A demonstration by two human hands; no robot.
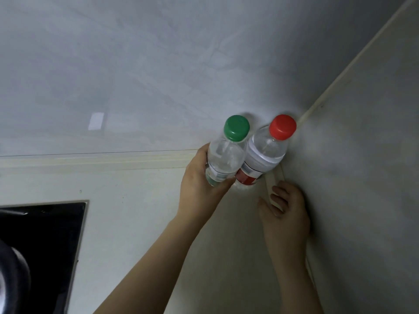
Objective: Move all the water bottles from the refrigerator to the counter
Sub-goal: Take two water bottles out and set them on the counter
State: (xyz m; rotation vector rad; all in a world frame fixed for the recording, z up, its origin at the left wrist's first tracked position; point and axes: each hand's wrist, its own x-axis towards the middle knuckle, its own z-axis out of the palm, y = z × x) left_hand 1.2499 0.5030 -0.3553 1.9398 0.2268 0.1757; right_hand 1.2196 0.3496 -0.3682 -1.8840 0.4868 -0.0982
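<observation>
Fingers of the left hand (pixel 199 186) curl round the lower body of a green-capped water bottle (pixel 224 162), just right of the frame's centre, with the thumb across its label. Whether its base rests on the counter (pixel 136 211) cannot be told, because the hand hides it. Touching it on the right, a red-capped water bottle (pixel 264 155) stands upright on the counter in the corner where the two walls meet. Lower right of it, the right hand (pixel 285 214) lies against the pale sealant strip (pixel 272 184) with fingers loosely bent, holding nothing. A black cooktop (pixel 45 234) fills the lower left of the frame.
</observation>
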